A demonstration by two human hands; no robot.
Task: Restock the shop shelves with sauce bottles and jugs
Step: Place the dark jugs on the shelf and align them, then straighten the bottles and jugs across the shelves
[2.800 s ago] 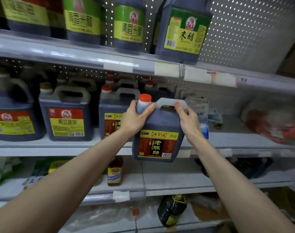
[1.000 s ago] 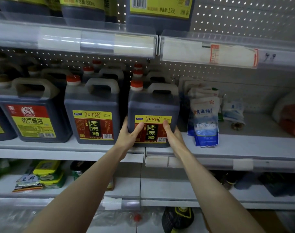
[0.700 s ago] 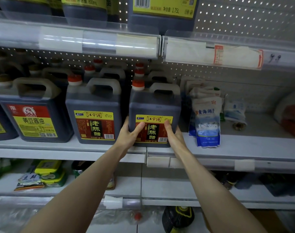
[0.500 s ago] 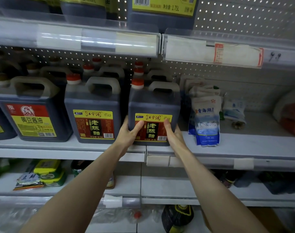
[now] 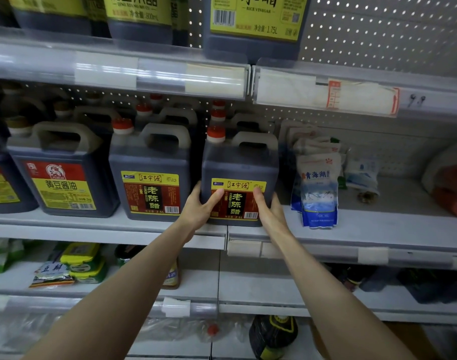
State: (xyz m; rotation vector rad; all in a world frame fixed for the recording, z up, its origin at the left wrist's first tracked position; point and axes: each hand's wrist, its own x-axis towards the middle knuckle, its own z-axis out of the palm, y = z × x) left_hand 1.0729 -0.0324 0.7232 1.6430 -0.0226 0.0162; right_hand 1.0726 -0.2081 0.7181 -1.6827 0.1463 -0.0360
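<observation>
On the middle shelf (image 5: 378,229), at its front lip, the vinegar jug (image 5: 239,162) stands upright in the head view, base flat on the shelf board and label facing out. Further left along the same shelf is a twin jug (image 5: 149,162), close beside it with a dark gap between. Further right along the shelf is a salt bag (image 5: 318,198), near the jug; contact can't be told.

Handling, my reading: dark liquid fills it to the shoulder, so it is heavy. The plastic walls look stiff and smooth, probably slick over the label. Best hold is the moulded handle (image 5: 256,140) on top, or low on both sides, letting the shelf carry the weight while it slides.

Left hand (image 5: 200,207) and right hand (image 5: 270,207) both clasp the jug low down — thumbs laid across the front label, fingers round the side walls and mostly hidden. Neither hand is spread; both are closed on the jug.
</observation>
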